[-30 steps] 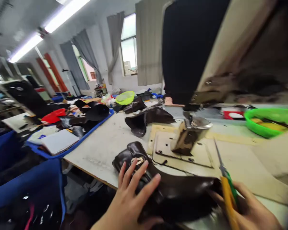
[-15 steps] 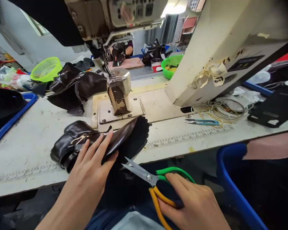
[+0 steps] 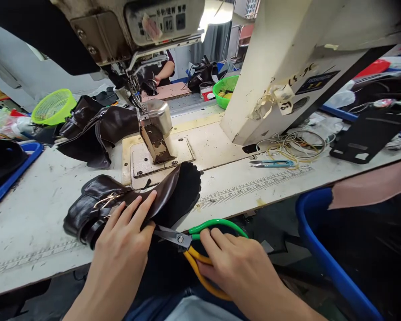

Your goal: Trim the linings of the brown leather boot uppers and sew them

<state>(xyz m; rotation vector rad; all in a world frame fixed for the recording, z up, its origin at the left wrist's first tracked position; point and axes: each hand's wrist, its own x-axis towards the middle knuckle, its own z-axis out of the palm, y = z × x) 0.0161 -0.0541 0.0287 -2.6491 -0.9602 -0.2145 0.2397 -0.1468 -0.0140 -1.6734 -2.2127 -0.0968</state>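
Observation:
A dark brown leather boot upper [image 3: 167, 191] with a gold-coloured buckle and a scalloped top edge lies at the table's front, below the sewing machine post. My left hand [image 3: 125, 240] grips its near side, fingers spread over the leather and thumb by the near edge. In my right hand [image 3: 235, 263] are scissors [image 3: 203, 227] with one green and one yellow handle. Their blades point left and are closer together, the tips hidden by my left thumb and the leather. Whether they touch the leather I cannot tell.
The sewing machine's metal post [image 3: 155, 129] rises behind the boot upper. More leather uppers [image 3: 115, 125] lie left of it. Blue thread snips [image 3: 274, 163] and tangled cord [image 3: 294, 145] lie right. A blue bin [image 3: 307, 227] stands at the front right. Across the table, a person's arm [image 3: 167, 71] shows.
My right hand has moved the scissors left and up to the near edge of the boot upper, and the blades have closed partway. The whole view has shifted slightly.

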